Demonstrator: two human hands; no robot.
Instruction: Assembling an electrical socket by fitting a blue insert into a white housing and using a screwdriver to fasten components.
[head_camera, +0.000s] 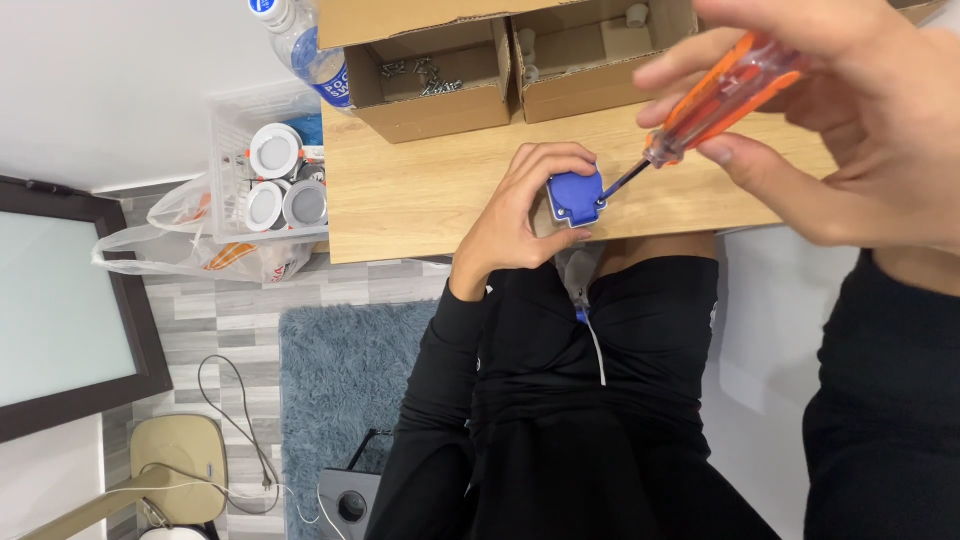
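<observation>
I'm watching the right hand (850, 110) up close to the camera, fingers wrapping around an orange-handled screwdriver (715, 95) and gripping it tight. The shaft is angling down and away from that hand, and the tip is touching the edge of a small blue plastic part (575, 197). The left hand (520, 205) is clamping that blue part between thumb and fingers, holding it right over the near edge of the wooden surface (420, 190), with black sleeves and a black top sitting just below it.

Further past the left hand, two open cardboard boxes (435, 80) are sitting on the surface; the one nearer that hand is holding a little pile of screws (420, 72), the other has some small white bits I can't make out. Off beyond the surface's edge, out past the left hand, a clear plastic bin (235, 120) is holding round white fittings (275, 150), and a water bottle (305, 45) is standing behind it.
</observation>
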